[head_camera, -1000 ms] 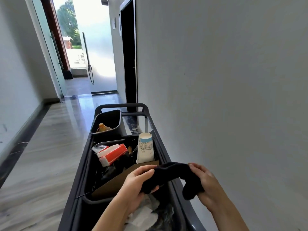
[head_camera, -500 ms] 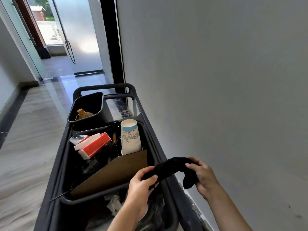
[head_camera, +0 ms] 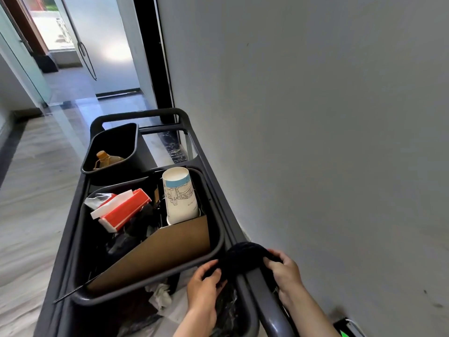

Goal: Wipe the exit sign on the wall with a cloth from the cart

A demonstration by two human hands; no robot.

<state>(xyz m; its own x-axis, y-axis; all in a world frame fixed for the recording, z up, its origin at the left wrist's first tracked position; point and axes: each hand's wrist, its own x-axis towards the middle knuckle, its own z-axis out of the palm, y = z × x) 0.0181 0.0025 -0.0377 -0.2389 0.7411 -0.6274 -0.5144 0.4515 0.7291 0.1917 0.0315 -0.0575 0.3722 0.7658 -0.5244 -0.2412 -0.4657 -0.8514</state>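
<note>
Both hands pinch the dark, soft cloth [head_camera: 243,257] at lower centre, left hand [head_camera: 202,287] and right hand [head_camera: 285,273] in a closed grip at either end, likely stretching it flat for wiping. It drapes over the grey cart [head_camera: 269,310] rail. At the lower-right corner a green glow [head_camera: 345,333] low on the wall may be the exit sign; beyond, a paper cup [head_camera: 179,195] stands in the bin.

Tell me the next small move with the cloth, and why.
Probably lower the cloth towards the green-lit sign low on the wall at bottom right. Both the left hand and right hand already grip it over the cart rail.
</note>
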